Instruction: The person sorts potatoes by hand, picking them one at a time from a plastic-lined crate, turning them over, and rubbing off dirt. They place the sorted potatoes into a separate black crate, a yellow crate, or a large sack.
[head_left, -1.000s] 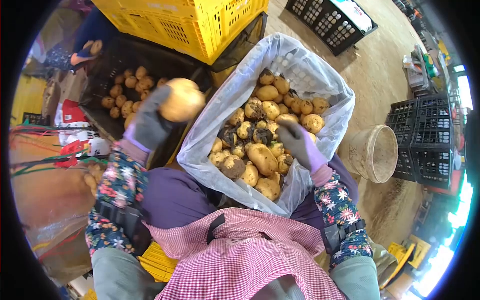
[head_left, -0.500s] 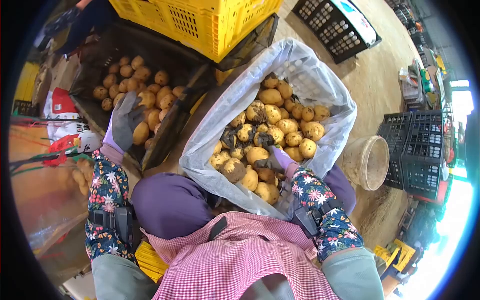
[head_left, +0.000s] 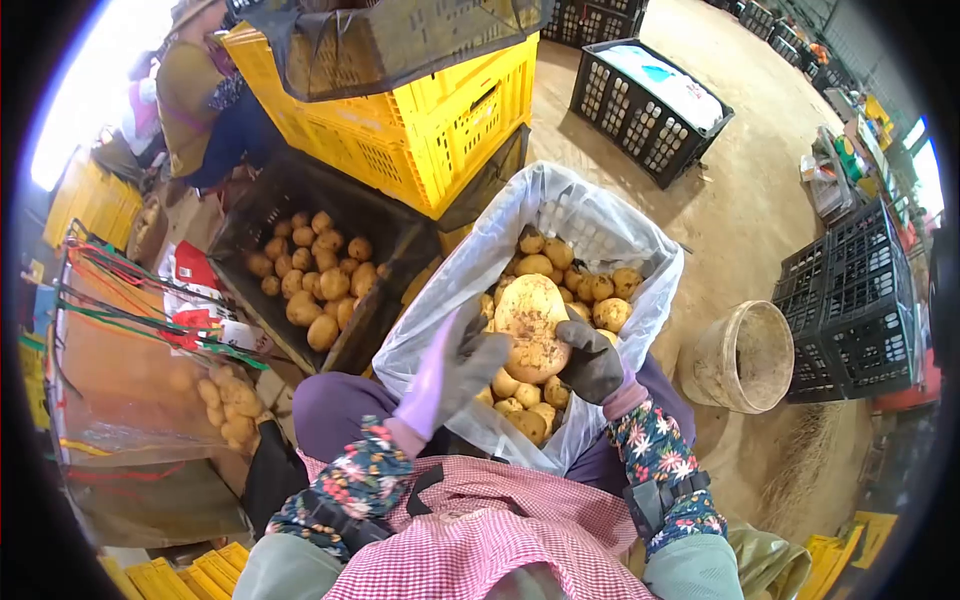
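Note:
A large dirt-speckled potato (head_left: 531, 327) is lifted above the white plastic-lined crate (head_left: 600, 222) of potatoes in front of me. My right hand (head_left: 592, 364), in a dark grey glove, grips it from below on the right. My left hand (head_left: 455, 367), in a purple and grey glove, touches its left side with fingers spread. Several smaller potatoes (head_left: 575, 280) lie in the liner under and behind the big one.
A black crate (head_left: 265, 215) with several potatoes (head_left: 315, 280) sits to the left. Yellow crates (head_left: 400, 110) stand behind it. A tan bucket (head_left: 745, 357) and stacked black crates (head_left: 850, 300) stand on the right. Another person (head_left: 200, 100) crouches at the far left.
My left hand left the black crate and came across to the lined crate. My right hand lifted a large potato out of the pile; both hands now meet on it.

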